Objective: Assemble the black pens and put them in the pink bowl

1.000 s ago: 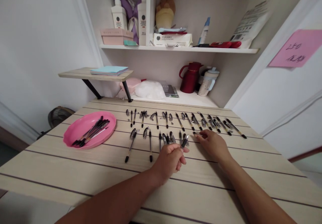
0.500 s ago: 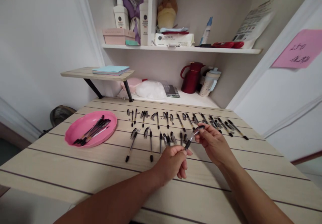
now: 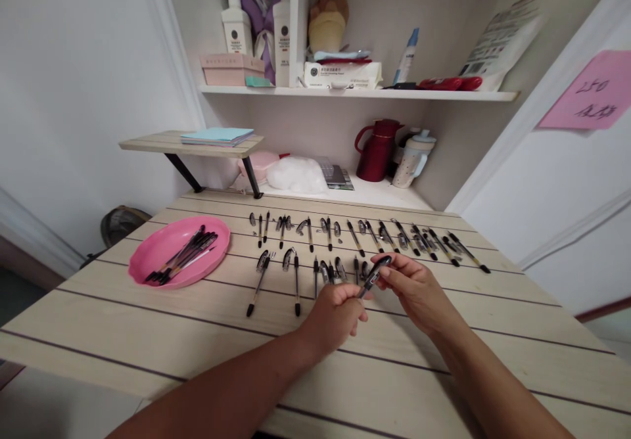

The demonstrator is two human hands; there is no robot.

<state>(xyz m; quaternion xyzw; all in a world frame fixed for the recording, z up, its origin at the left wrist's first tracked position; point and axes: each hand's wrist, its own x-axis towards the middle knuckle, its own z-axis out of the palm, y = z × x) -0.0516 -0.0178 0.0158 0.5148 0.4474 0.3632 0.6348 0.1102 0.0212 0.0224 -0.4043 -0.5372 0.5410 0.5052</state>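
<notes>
My left hand [image 3: 340, 314] is closed round the lower barrel of a pen, low over the front of the table. A black, clear-sided pen cap [image 3: 378, 270] sits over the pen's upper end, pinched between the thumb and fingers of my right hand [image 3: 411, 288]. The pen tilts up to the right, and its lower end is hidden in my left hand. Behind my hands, uncapped pens [image 3: 296, 284] and loose caps [image 3: 262, 260] lie in two rough rows. Small clear pieces lie among them.
On the left, a pink dish [image 3: 142, 265] holds several pens. A small raised stand [image 3: 148, 142] carries blue paper at the table's back left. Behind the table are a red jug [image 3: 375, 153], a pale tumbler [image 3: 411, 161] and a loaded shelf [image 3: 266, 91].
The cap in my right hand has moved down and left onto the pen's tip, which was bare before. My left hand keeps hold of the barrel.
</notes>
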